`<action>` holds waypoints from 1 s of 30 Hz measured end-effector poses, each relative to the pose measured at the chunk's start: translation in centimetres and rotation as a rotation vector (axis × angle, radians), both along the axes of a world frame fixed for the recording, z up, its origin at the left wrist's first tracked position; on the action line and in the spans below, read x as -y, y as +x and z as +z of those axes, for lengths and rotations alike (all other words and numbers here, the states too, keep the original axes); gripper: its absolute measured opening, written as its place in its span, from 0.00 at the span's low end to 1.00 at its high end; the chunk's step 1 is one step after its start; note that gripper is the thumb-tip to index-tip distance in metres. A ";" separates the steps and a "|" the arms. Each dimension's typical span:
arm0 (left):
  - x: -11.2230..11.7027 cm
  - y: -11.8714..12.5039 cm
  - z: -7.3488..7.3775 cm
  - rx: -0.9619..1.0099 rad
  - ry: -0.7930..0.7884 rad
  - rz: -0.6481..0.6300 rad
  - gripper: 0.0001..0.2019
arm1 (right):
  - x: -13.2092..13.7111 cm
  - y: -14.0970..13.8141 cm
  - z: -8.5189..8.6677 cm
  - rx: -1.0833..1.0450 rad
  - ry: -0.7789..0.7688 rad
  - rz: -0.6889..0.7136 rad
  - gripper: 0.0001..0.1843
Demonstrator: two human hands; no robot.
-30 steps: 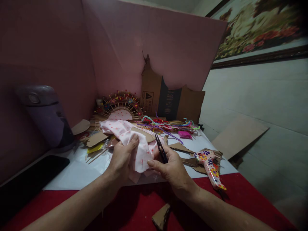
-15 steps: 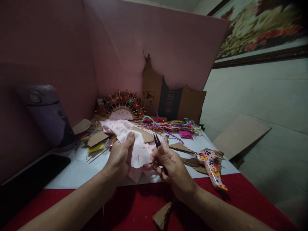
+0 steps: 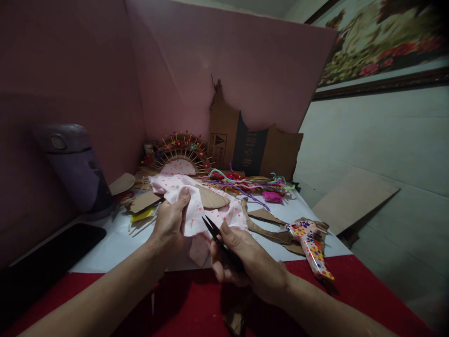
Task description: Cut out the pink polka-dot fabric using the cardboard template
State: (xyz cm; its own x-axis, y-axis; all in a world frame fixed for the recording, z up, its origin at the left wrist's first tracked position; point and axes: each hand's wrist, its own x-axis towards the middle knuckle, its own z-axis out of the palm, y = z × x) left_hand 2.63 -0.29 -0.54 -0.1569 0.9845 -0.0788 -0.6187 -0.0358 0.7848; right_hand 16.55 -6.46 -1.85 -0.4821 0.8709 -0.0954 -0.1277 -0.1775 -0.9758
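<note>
My left hand is closed on a white cloth with pink-red dots, thumb on top and fingers underneath. A semicircular piece of cardboard lies on the cloth, just right of that thumb. Black scissors are gripped in my right hand. Their two pointed blades stand slightly apart at the cloth's near edge, while the palm and fingers hide the handles. Below the blades hangs a loose part of the dotted cloth.
Right of the hands lies a flower-patterned glue gun on cardboard scraps. Behind are colourful pipe cleaners, a pink packet, a decorated stick arch and upright cardboard. A purple bottle and phone stand left.
My right hand with the scissors has moved left and slightly down, away from the cardboard semicircle, which now shows more fully. My left hand has shifted slightly left, still holding the cloth.
</note>
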 end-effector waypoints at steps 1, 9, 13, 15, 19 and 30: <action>-0.1 0.0 0.0 -0.007 0.000 0.013 0.08 | 0.0 0.0 -0.1 0.002 0.004 0.006 0.31; -0.3 -0.2 0.1 0.035 -0.027 0.064 0.10 | 0.0 0.0 -0.1 0.046 -0.008 0.014 0.32; -0.1 -0.2 0.4 0.046 -0.048 0.058 0.09 | 0.0 -0.1 -0.1 0.049 -0.002 0.003 0.33; 0.0 -0.2 0.5 0.044 -0.045 0.052 0.08 | 0.0 -0.1 -0.2 0.050 -0.005 -0.003 0.32; 0.0 -0.3 0.5 0.016 -0.044 0.065 0.07 | -0.1 0.0 -0.2 0.060 -0.009 0.000 0.32; -0.4 -0.3 0.3 0.021 -0.009 0.088 0.06 | -0.2 0.0 -0.3 0.072 -0.023 -0.058 0.31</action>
